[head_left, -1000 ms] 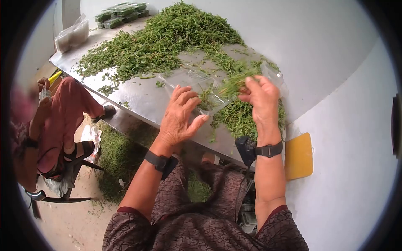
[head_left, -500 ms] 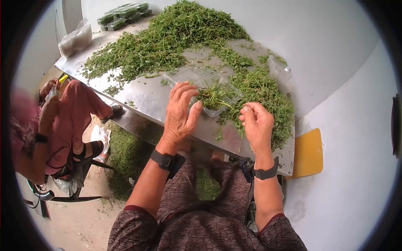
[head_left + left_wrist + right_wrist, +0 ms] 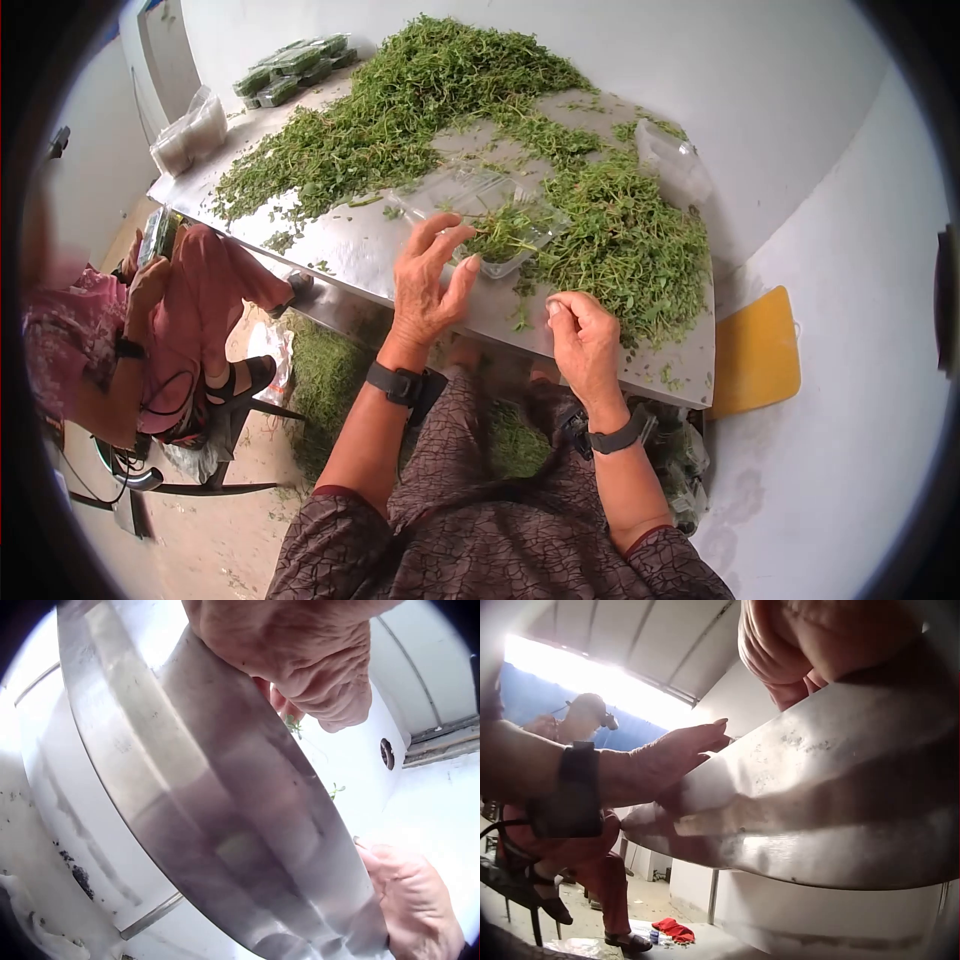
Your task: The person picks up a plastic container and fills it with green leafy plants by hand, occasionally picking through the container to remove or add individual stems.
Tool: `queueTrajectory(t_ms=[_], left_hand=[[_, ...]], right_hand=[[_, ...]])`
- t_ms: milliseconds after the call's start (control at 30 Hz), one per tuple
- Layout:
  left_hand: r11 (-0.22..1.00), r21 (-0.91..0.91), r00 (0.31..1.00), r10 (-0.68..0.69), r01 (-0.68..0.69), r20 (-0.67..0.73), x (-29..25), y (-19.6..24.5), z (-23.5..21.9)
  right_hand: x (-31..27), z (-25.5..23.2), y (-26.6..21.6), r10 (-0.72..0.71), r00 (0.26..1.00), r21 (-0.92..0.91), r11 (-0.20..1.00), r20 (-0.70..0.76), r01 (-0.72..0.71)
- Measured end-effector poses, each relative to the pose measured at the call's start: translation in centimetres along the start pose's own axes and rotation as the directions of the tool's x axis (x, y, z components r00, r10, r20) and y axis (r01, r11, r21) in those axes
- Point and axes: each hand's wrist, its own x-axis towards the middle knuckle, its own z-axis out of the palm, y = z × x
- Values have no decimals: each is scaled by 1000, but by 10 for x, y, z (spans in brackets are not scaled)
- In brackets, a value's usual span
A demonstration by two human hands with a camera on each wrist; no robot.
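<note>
A clear plastic box (image 3: 508, 268) with a few green sprigs (image 3: 497, 232) in it lies on the metal table, its lid folded back. My left hand (image 3: 430, 285) is at the box's near left side, fingers loosely bent and thumb apart. Close to the table's front edge, my right hand (image 3: 588, 345) has its fingers curled and thumb against the forefinger; nothing shows in it. Loose greens (image 3: 625, 250) are heaped just beyond. In the left wrist view the table's underside (image 3: 225, 787) hides most of the work, and my right hand (image 3: 416, 900) appears at the edge.
A large pile of greens (image 3: 450, 75) covers the table's back. Filled boxes (image 3: 295, 65) and bagged empty boxes (image 3: 190, 135) stand at the far left, more clear boxes (image 3: 672, 165) at the right. A person (image 3: 200, 290) sits at left. A yellow board (image 3: 757, 355) is by the wall.
My right hand let go of a bunch of greens over the box, then drew back left and down toward the table's front edge. My left hand stays by the box.
</note>
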Motion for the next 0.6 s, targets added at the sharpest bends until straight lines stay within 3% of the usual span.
queueTrajectory(t_ms=[33, 133, 267, 300, 333, 400, 433, 500, 533, 600], left_hand=[[995, -72, 997, -58, 62, 53, 0, 4, -1], [997, -38, 985, -58, 65, 165, 0, 7, -6], [995, -24, 955, 96, -93, 280, 1, 3, 0], [998, -8, 945, 56, -57, 322, 2, 8, -1], [998, -8, 945, 60, -60, 322, 1, 8, -1], [974, 51, 955, 204, -220, 217, 0, 8, -4], [975, 53, 955, 202, -218, 219, -2, 10, -7], [983, 26, 966, 174, -182, 189, -12, 19, -18], [986, 28, 968, 158, -166, 194, -18, 25, -25], [964, 42, 947, 250, -264, 204, -28, 38, -39]], right_hand=[[0, -1, 0, -1, 1000, 6, 1000, -5, 1], [0, -4, -2, 5, 999, 48, 999, 46, -7], [-1, -7, 0, -14, 995, 81, 997, 95, 6], [-1, -7, 1, -14, 995, 107, 994, 104, 2], [-2, -7, 2, -15, 995, 108, 994, 100, 4], [-2, -8, 2, 26, 994, 213, 976, 104, -48], [-3, -10, 1, 29, 994, 214, 975, 106, -51], [-4, -12, -6, 171, 984, 419, 891, 47, -175], [-3, -15, -5, 155, 987, 392, 907, 37, -157], [-1, -20, -7, 194, 981, 442, 878, 18, -182]])
